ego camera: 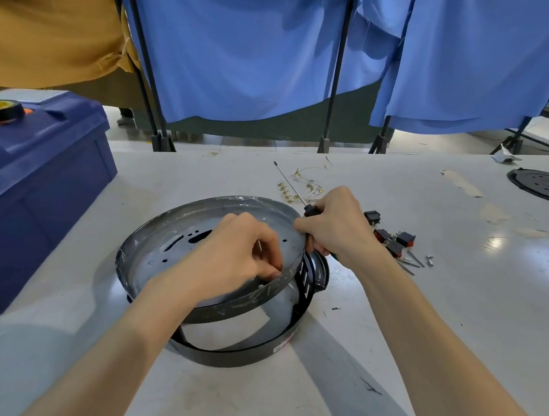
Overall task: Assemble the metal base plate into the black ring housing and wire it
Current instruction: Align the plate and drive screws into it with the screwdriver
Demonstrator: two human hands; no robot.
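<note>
1. Our forearms reached in from the near edge over the counter (389, 315).
2. Closest to us, the black ring housing (238, 352) lay on the counter, with the metal base plate (157, 264) tilted on top of it and not seated flush.
3. Our left hand (240, 248) had its fingers curled, pinching the plate's near-right rim.
4. Our right hand (334, 225) had its fingers wrapped round the handle of a screwdriver (289, 184) at the plate's right edge, the shaft pointing away from us.
5. Brass-tipped wires (301, 187) lay beyond, switches (392, 240) to the right, and a blue crate (31, 188) at left.
</note>
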